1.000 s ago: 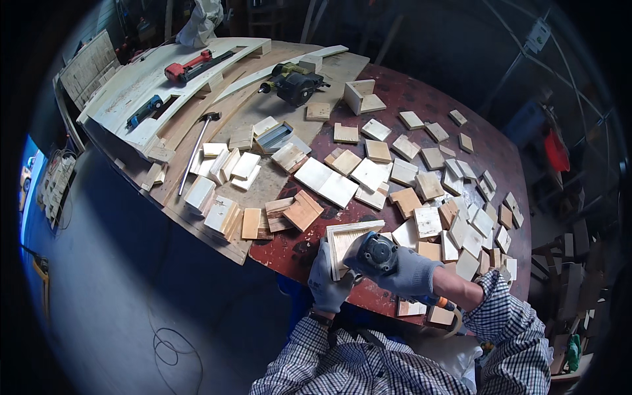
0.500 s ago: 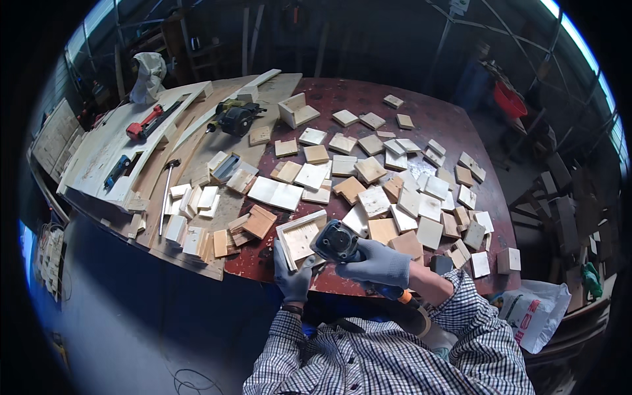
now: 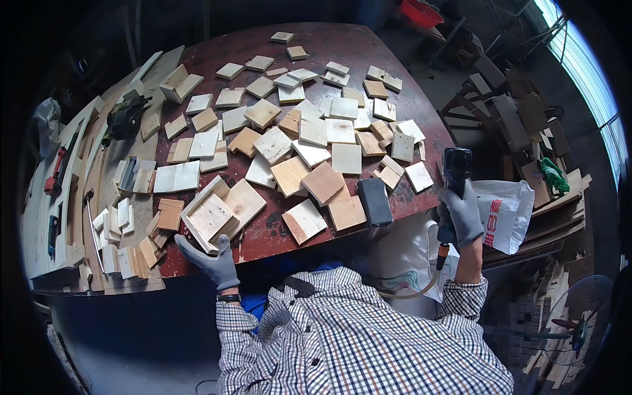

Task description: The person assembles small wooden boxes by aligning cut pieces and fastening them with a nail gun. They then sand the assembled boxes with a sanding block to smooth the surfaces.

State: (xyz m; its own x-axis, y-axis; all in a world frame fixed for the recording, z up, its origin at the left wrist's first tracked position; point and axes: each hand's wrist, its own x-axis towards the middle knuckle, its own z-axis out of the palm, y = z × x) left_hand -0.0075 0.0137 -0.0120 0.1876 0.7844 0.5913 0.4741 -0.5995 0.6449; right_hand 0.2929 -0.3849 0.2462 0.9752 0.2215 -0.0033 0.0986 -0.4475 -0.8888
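My left hand [image 3: 214, 265], in a grey glove, is at the table's front edge. Its thumb and fingers hold the near corner of a shallow wooden box [image 3: 210, 220] with raised sides. A flat light wood block [image 3: 243, 203] lies against the box's right side. In my right hand [image 3: 465, 214], also gloved, is a black and blue air nailer [image 3: 457, 164], its head upward. Off the table's right front corner, the nailer is well apart from the box. From its lower end, an orange fitting [image 3: 443, 250] leads to a hose [image 3: 421, 289].
Many small wood blocks [image 3: 345, 158] cover the dark red table [image 3: 217, 52], with a dark grey block [image 3: 375, 201] near its front edge. Power tools [image 3: 125, 118] lie on boards at the left. A white bag [image 3: 503, 214] and a fan [image 3: 579, 329] are at the right.
My right hand has carried the nailer away from the box, out to the right past the table's corner. The view has swung right. My left hand stays at the box.
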